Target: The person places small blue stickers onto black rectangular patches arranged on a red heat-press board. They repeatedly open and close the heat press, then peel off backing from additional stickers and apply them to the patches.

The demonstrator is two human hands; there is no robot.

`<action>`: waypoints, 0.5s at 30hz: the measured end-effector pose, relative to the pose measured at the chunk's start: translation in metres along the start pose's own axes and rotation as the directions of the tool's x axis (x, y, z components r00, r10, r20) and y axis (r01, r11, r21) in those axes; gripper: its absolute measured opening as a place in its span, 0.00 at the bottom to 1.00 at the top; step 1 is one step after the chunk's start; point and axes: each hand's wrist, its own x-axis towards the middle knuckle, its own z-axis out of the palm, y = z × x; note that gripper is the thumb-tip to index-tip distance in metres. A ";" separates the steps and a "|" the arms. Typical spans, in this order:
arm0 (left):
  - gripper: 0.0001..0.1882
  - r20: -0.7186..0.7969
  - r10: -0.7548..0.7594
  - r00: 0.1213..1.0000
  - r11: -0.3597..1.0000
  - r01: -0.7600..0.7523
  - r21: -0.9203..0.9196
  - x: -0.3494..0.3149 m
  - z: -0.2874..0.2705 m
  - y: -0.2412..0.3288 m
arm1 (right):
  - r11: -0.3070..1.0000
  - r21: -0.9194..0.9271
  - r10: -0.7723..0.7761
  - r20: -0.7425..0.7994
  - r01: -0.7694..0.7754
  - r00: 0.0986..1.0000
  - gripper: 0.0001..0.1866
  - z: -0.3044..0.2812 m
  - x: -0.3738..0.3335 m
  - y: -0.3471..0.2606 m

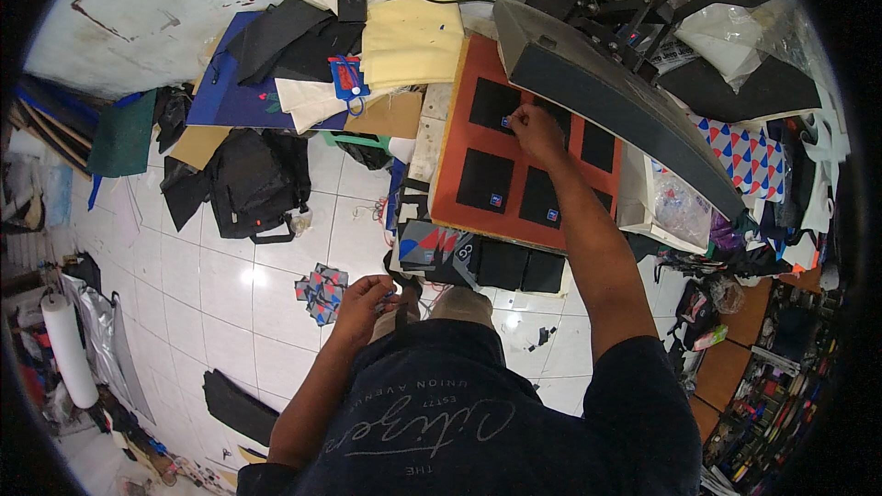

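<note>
In the head view, a small label (506, 120) is pinched by the right hand (536, 131) on a black patch (496, 106) at the far side of the red pad (452, 170), under the raised press lid (606, 92). It is best centred and pressed flat, the arm kept clear of the lid. More small pieces are held in the curled left hand (363, 301), near the waist.

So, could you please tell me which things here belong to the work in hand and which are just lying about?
In use:
right hand
black fabric squares
orange press bed
raised grey press plate
left hand, small pieces

Lying about:
black backpack
folded yellow cloth
white roll
</note>
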 end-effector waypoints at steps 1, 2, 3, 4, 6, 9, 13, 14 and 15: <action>0.10 -0.011 -0.002 1.000 1.000 0.002 0.003 -0.002 0.003 0.001 | 1.000 -0.009 0.002 -0.005 -0.002 1.000 0.12 0.000 0.000 -0.001; 0.10 -0.021 -0.006 1.000 1.000 0.006 0.006 -0.004 0.005 0.003 | 1.000 -0.002 0.003 -0.012 -0.003 1.000 0.12 0.001 0.001 0.001; 0.10 -0.015 -0.005 1.000 1.000 0.005 0.009 -0.003 0.004 0.003 | 1.000 0.006 0.003 -0.019 -0.003 1.000 0.12 0.003 0.001 0.002; 0.10 -0.010 -0.005 1.000 1.000 0.005 0.011 -0.001 0.003 0.002 | 1.000 0.013 0.004 -0.025 -0.004 1.000 0.12 0.003 0.001 0.004; 0.11 -0.005 -0.002 1.000 1.000 0.002 0.013 0.000 0.002 0.002 | 1.000 0.007 -0.006 -0.035 0.006 0.999 0.12 0.003 0.002 0.004; 0.11 -0.007 0.002 1.000 1.000 -0.002 0.014 0.000 0.001 0.002 | 0.999 0.043 0.005 -0.028 -0.004 1.000 0.13 0.000 0.001 0.001; 0.11 -0.024 0.010 1.000 1.000 -0.009 0.026 -0.003 0.004 0.004 | 0.998 0.058 0.017 -0.038 -0.014 0.999 0.11 -0.005 -0.001 -0.003; 0.11 -0.031 0.011 0.999 0.999 -0.010 0.030 -0.003 0.005 0.004 | 0.998 0.056 0.018 -0.031 -0.016 0.999 0.11 -0.005 -0.001 -0.002; 0.11 -0.026 0.015 1.000 0.999 -0.014 0.037 -0.003 0.005 0.004 | 0.998 0.053 0.019 -0.025 -0.018 1.000 0.11 -0.004 0.000 -0.001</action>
